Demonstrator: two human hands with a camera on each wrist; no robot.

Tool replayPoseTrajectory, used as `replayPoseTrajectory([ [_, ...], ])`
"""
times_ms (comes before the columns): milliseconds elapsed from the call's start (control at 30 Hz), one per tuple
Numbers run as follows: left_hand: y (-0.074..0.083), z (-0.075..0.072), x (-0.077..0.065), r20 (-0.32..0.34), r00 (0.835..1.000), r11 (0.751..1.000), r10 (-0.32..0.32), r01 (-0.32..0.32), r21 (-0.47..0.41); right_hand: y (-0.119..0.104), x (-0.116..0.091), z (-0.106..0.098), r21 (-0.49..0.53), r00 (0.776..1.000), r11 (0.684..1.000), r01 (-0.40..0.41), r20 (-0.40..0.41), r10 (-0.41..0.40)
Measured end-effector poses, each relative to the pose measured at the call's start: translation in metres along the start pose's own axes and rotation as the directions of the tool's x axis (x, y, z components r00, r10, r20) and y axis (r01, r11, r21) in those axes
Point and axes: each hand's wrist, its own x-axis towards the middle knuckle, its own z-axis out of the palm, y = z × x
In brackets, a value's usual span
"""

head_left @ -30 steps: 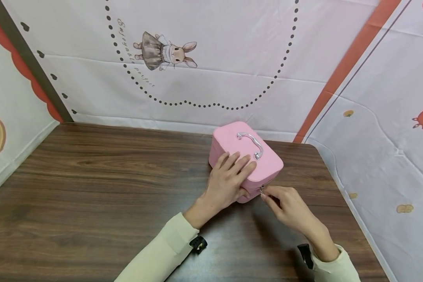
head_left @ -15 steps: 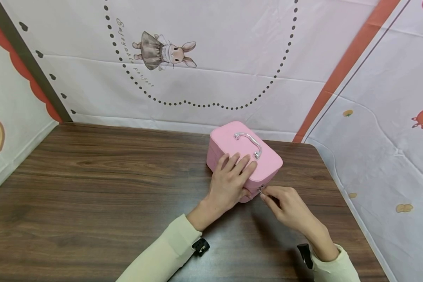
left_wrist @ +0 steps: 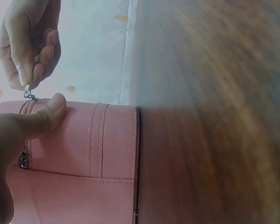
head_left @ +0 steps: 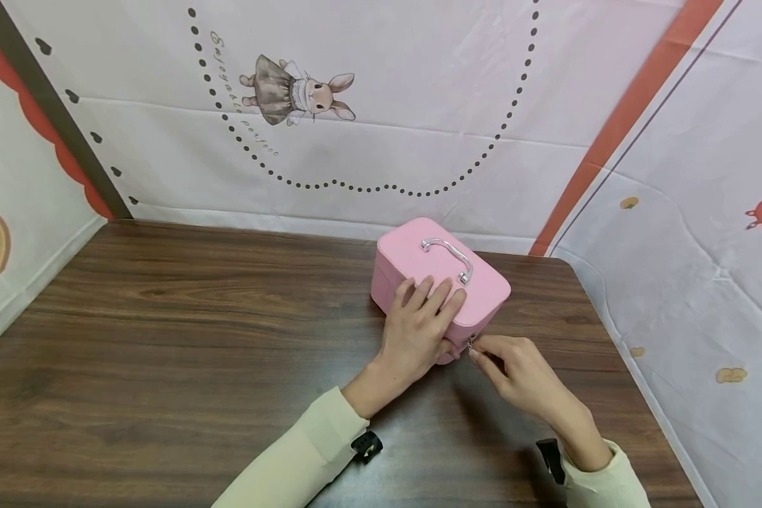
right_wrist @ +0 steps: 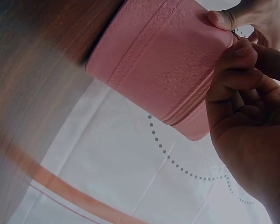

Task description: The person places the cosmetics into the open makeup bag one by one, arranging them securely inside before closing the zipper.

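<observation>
A pink vanity case (head_left: 419,247) stands on the wooden table, its lid down and a silver handle (head_left: 449,255) on top. My left hand (head_left: 413,331) lies spread over the near part of the lid, fingers fairly straight, while its thumb (left_wrist: 49,114) presses the side close to the zipper. At the corner nearest me, my right hand (head_left: 523,370) pinches a metal zipper pull (left_wrist: 27,91) between thumb and forefinger. Another zipper pull (left_wrist: 23,159) hangs farther along the same track, below the left thumb. The zipper track (right_wrist: 189,105) runs round the case's side.
The dark wood table (head_left: 165,339) stretches left of the case. Behind it hangs a white printed cloth (head_left: 406,85) with a rabbit picture, and another cloth (head_left: 673,296) borders the right side. The case stands near the table's back edge.
The case has turned slightly, its left side shifting a little left. My left hand has slid slightly right with the thumb still at the side; my right hand keeps its pinch in nearly the same place.
</observation>
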Motion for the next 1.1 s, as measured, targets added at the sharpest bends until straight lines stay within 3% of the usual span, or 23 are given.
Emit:
replayPoseTrajectory([
  [500,0.006,0.003,0.0,0.002,0.999,0.999,-0.032,0.032,-0.017,0.0,-0.001,0.001,0.005,1.0,1.0,0.003,0.014,-0.003],
  [733,0.004,0.0,0.001,0.07,0.997,1.0,-0.017,0.018,-0.02,0.002,-0.001,-0.001,-0.014,0.997,0.999,-0.044,0.056,0.045],
  [933,-0.02,-0.003,0.002,0.111,0.993,0.991,0.048,-0.034,-0.131,0.005,-0.003,-0.005,-0.016,0.994,0.997,-0.077,0.072,0.078],
  [1100,-0.052,0.006,0.0,0.074,0.997,0.981,0.033,-0.018,-0.193,0.007,-0.003,-0.006,-0.008,0.993,0.997,-0.081,0.08,0.082],
])
